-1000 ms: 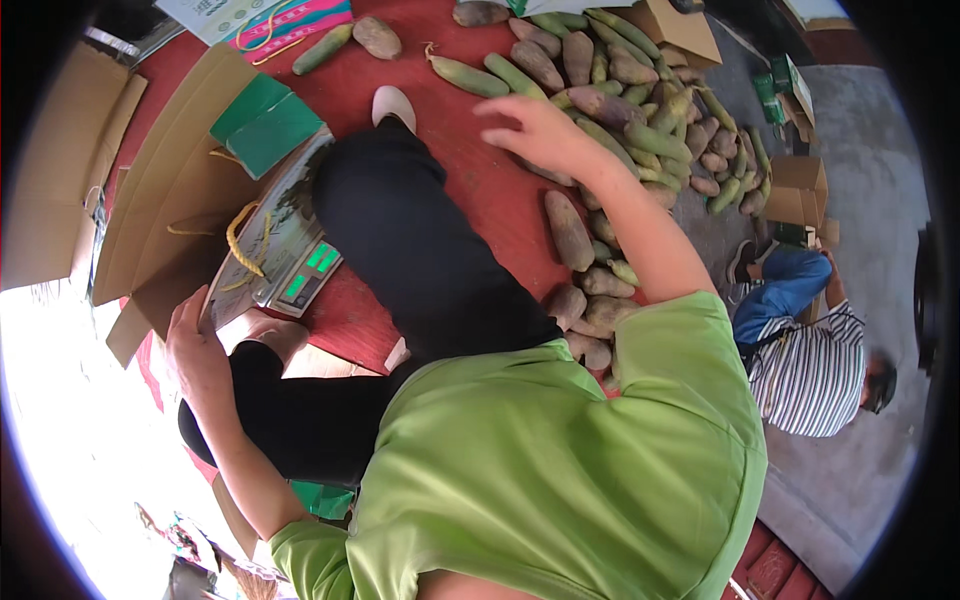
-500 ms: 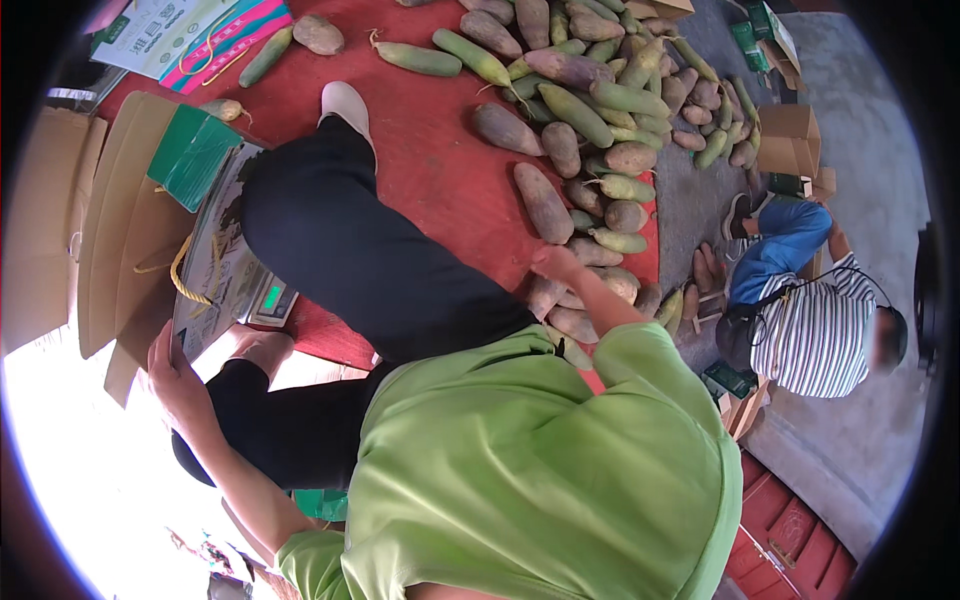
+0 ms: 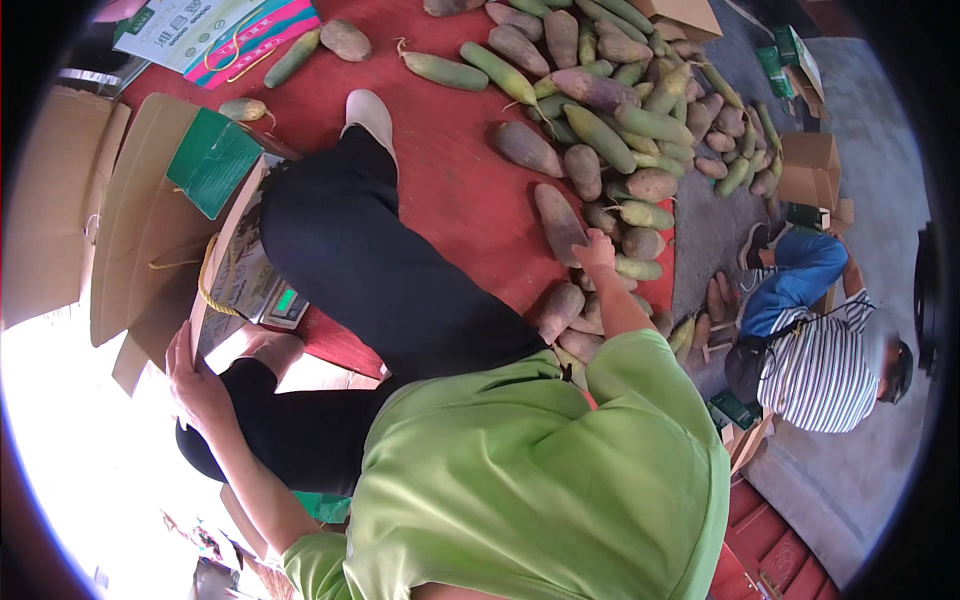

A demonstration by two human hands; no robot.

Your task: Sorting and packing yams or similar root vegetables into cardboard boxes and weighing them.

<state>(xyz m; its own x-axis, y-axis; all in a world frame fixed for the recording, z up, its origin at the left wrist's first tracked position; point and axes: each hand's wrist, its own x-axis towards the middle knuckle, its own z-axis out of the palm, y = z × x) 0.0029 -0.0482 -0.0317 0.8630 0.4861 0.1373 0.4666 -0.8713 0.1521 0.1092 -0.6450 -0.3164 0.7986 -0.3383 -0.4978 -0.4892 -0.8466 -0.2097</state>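
My right hand [image 3: 597, 254] reaches to the near end of a long, earth-brown radish [image 3: 557, 222] lying on the red mat, its fingers closed around that tip. My left hand [image 3: 198, 385] grips the near edge of an open cardboard box [image 3: 218, 270] with a green flap and a yellow rope handle. This box rests by a digital scale [image 3: 284, 305] with a lit green display. My bent leg covers part of the box, so its contents are hidden.
A large pile of green and brown radishes [image 3: 650, 122] spreads beyond my right hand. Another cardboard box [image 3: 60, 200] stands at the left, and a printed carton [image 3: 215, 40] lies at the far left. On the right sits a person in a striped shirt [image 3: 818, 375].
My right hand has moved away from the nearer radishes and forward to the long brown radish. My left hand stays on the box edge. The whole view has shifted slightly.
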